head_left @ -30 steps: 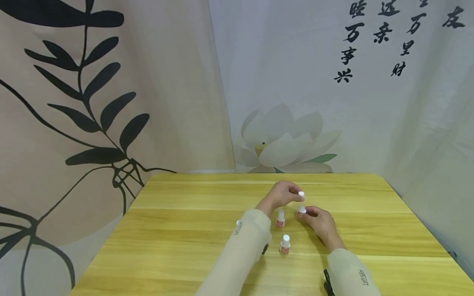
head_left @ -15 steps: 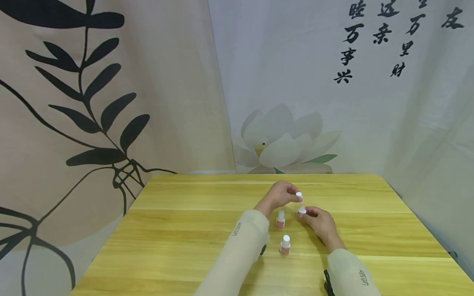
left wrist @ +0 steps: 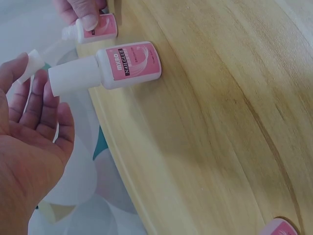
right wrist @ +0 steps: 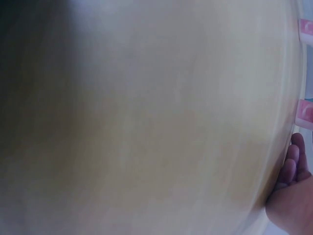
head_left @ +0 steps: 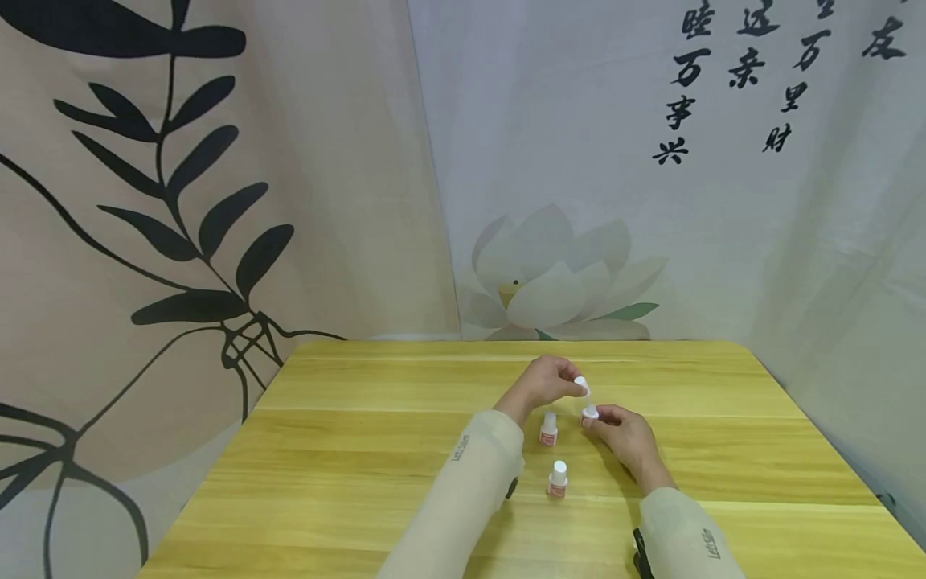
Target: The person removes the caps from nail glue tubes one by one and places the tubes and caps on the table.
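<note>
My left hand (head_left: 547,380) pinches a small white cap (left wrist: 33,63) between thumb and finger. From the cap a thin translucent stem (left wrist: 55,49) points toward the uncapped neck of a small nail glue bottle (left wrist: 100,28) with a pink label. My right hand (head_left: 628,438) holds that bottle upright, low at the table, thumb across its label. A capped nail glue bottle (head_left: 548,432) stands just left of it, below my left hand. Another capped bottle (head_left: 557,481) stands nearer to me. In the right wrist view, only part of my right hand (right wrist: 296,176) shows, at the edge.
The wooden table (head_left: 325,466) reaches back to a printed curtain (head_left: 347,161). Part of one more pink-labelled bottle (left wrist: 281,228) shows at the bottom of the left wrist view. My left sleeve (head_left: 463,482) covers some of the tabletop.
My left hand has shifted slightly left and the cap now tilts over the bottle. A white spot beside my left sleeve has become hidden. My right hand stays put.
</note>
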The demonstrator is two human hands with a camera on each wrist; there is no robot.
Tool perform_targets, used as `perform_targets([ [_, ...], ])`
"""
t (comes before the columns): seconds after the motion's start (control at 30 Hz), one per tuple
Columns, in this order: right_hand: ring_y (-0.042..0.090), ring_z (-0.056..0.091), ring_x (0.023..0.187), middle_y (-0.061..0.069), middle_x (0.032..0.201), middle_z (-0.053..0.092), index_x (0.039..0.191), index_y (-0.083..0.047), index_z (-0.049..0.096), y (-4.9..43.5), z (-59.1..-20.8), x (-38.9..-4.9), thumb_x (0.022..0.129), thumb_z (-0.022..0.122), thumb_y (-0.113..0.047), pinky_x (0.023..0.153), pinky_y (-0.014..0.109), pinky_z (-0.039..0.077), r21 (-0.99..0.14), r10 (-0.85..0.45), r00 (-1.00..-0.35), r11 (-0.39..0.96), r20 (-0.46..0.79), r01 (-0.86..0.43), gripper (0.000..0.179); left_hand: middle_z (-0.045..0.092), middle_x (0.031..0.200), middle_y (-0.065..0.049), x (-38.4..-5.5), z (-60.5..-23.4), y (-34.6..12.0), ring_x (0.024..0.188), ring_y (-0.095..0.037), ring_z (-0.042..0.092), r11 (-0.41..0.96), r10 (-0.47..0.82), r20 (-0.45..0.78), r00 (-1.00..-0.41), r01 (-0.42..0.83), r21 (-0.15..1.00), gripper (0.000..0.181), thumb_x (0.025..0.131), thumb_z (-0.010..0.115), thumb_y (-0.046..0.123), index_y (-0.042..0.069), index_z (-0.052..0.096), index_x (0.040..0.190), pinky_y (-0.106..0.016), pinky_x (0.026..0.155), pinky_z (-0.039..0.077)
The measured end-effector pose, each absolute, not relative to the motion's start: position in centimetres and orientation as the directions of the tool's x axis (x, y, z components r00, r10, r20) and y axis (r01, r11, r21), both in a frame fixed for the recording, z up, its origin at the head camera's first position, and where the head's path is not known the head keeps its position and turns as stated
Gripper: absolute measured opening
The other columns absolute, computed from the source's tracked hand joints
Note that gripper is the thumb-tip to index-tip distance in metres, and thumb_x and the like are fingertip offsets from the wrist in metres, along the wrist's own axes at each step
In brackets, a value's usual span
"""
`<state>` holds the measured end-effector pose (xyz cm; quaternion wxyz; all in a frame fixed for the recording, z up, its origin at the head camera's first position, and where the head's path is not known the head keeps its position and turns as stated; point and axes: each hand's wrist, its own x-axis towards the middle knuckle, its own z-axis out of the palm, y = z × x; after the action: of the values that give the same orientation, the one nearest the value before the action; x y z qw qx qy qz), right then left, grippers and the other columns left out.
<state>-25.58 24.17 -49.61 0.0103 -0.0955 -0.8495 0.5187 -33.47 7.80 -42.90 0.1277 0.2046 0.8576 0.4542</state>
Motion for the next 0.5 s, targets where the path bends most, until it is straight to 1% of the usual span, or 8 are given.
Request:
perform_targets([
  [0.5,0.031,0.054,0.115,0.013,0.119,0.067,0.118,-0.004,0.068,24.17,-49.82,-25.61,0.092,0.072,-0.032,0.1,0.054,0.038,-0.889,0.185,-0.978,0.425,-0.101,0.172,0.038,0.063,0.09,0.008,-33.49,-42.89,7.48,0.085,-0.01,0.057,0.524,0.45,-0.065,-0.891,0.205,0.827,0.011,0.087,0.077,0.021,0.018,0.068,0.092,-0.031,0.08,0.049],
])
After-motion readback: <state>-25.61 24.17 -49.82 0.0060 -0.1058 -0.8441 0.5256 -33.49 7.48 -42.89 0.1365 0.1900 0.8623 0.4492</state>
